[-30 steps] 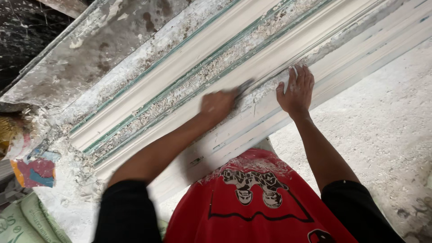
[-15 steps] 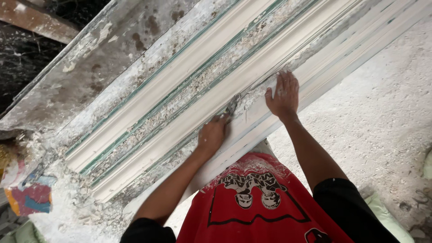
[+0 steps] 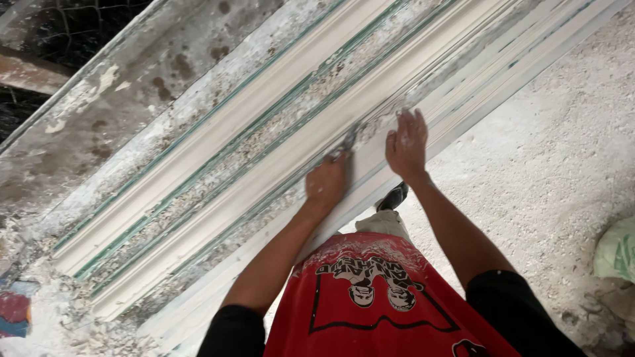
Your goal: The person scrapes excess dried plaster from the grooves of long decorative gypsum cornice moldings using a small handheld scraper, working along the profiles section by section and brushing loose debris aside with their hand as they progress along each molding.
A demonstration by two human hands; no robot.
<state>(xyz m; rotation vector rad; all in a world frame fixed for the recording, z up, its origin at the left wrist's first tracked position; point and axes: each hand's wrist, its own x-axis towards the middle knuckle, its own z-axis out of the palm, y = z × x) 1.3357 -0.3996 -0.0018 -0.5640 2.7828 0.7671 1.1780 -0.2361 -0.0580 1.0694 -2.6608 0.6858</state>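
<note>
Plaster moulding (image 3: 264, 165), long and white with green lines along its grooves, lies slantwise on a dust-caked bench (image 3: 132, 79), reaching from the bench's near left corner up toward its far right end. The left hand (image 3: 327, 184) is closed around a small dark metal scraper (image 3: 347, 141), fingers curled tight on the handle, blade tip set into the groove just ahead of the knuckles. The right hand (image 3: 407, 145) lies flat on the moulding beside it, fingers spread and pressing down, dusted white. Compared with a moment ago, both hands have shifted along the strip: the left has slid further down the groove toward the near edge, and the right has followed to brace close beside it. That looks like scraping worked stretch by stretch along the profile. Crumbs of plaster (image 3: 59, 317) heap at the near left corner. A pale sack (image 3: 618, 251) sits on the gritty floor at right.
</note>
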